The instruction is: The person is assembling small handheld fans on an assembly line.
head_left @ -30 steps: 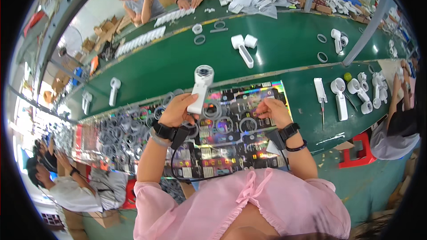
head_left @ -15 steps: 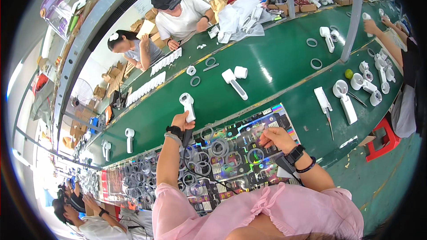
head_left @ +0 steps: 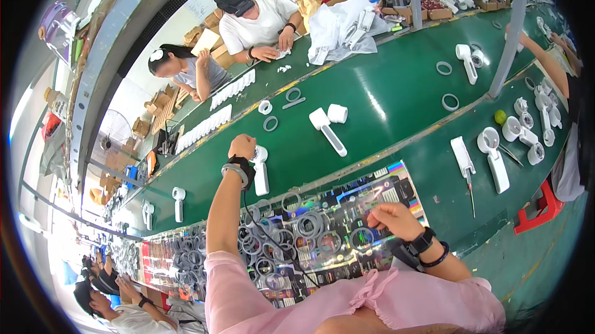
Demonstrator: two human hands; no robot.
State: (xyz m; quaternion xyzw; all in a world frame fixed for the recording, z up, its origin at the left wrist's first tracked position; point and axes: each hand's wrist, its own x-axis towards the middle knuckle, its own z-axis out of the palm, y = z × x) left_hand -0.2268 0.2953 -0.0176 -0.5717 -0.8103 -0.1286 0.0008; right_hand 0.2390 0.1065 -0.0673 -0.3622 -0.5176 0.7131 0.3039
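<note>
My left hand (head_left: 243,146) is stretched over the green belt, right beside the round head of a white handheld fan (head_left: 262,178). The fan's handle points toward me; its head is partly covered by my hand and wrist. My left fingers are turned from view, so whether they touch the fan cannot be made out. My right hand (head_left: 392,219) hovers over the printed sheets, its fingers curled in; anything inside them is hidden. Just below it lies a grey ring (head_left: 361,238). Several more grey rings (head_left: 311,225) are heaped on the printed sheets (head_left: 396,194) between my arms.
Farther along the belt lie another white fan part (head_left: 328,132) and a white cylinder (head_left: 338,113). On the right bench are a screwdriver (head_left: 472,194), fan bodies (head_left: 496,167) and a small green ball (head_left: 500,116). A metal post (head_left: 513,36) rises at right. Co-workers sit across and at both sides.
My left hand held the fan by its handle; now it is up by the head, and the fan sits lower. My right fingers have curled in more. The whole view has shifted slightly.
</note>
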